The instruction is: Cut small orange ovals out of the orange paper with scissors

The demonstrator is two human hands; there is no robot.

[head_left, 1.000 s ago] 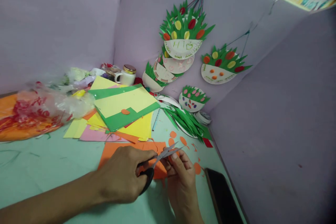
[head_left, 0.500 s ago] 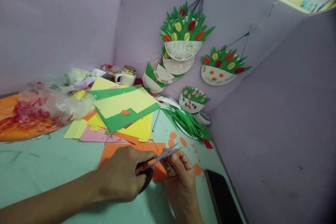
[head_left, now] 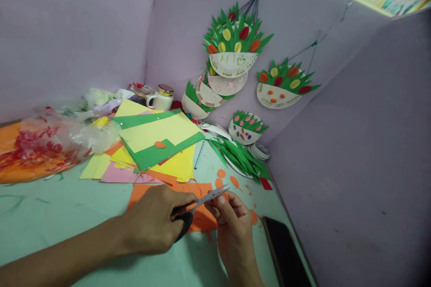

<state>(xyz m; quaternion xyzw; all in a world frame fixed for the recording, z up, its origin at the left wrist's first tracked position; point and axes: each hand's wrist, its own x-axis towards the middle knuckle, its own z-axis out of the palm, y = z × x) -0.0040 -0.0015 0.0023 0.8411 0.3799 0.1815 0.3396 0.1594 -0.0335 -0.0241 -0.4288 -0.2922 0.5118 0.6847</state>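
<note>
Left hand [head_left: 153, 220] grips scissors [head_left: 204, 199], long axis slanting rightward and away from us; orange paper piece [head_left: 216, 202] lies right of it, just beside blades, pinched in our right hand [head_left: 236, 224].

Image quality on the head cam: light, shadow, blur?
Head view: dim, lilac right-hand wall darker than lilac left-hand wall; head view: soft shadow on pale green tabletop beside the right hand; head view: silver-bladed, black-handled scissors slightly soft, extreme top-right corner dark.
</note>
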